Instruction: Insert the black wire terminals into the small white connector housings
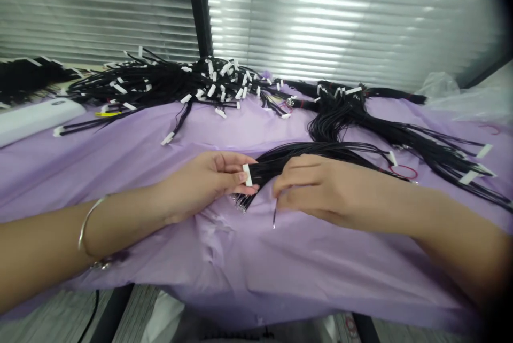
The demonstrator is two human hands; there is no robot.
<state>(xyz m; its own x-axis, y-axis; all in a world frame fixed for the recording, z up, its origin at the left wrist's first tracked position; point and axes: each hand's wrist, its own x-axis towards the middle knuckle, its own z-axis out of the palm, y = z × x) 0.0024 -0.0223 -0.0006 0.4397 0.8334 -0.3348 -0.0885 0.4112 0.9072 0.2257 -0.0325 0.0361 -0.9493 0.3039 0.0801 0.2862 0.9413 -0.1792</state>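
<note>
My left hand [218,174] pinches a white connector [248,174] between thumb and fingers, near the middle of the table. Black wires [262,171] run from the connector to the right, behind my other hand. Just below my left fingertips, a bunch of loose wire ends [242,203] with small metal terminals lies on the cloth. My right hand [316,188] has its fingers closed on a single black wire [274,213], whose metal-tipped end hangs down below them. The rest of that wire is hidden by the hand.
A large heap of black wires with white connectors [160,84] lies along the back. More wire bundles [352,108] stretch across the right side, near a red ring [404,172]. At the left rests a white device [40,118]. Purple cloth [256,268] covers the table; clear plastic [465,97] sits back right.
</note>
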